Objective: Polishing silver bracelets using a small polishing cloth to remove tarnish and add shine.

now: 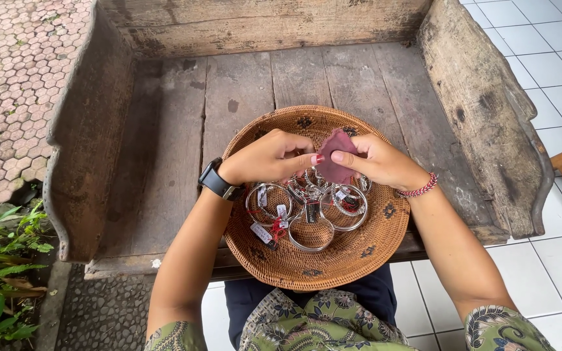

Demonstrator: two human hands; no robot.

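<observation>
Keep the cloth [337, 156] wrapped tightly around the piece being rubbed, and work above the basket [365, 250] so nothing drops onto the wooden surface [170, 130]. Both the left hand [269, 157] and the right hand [380, 162] have fingers closed on the cloth, pinched between the thumbs and forefingers, directly over the silver bangles [310, 211].

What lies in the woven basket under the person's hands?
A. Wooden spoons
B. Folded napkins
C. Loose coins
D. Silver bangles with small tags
D: below the left hand and right hand, which hold a small pink cloth, silver bangles with tags lie piled in the basket.
</observation>
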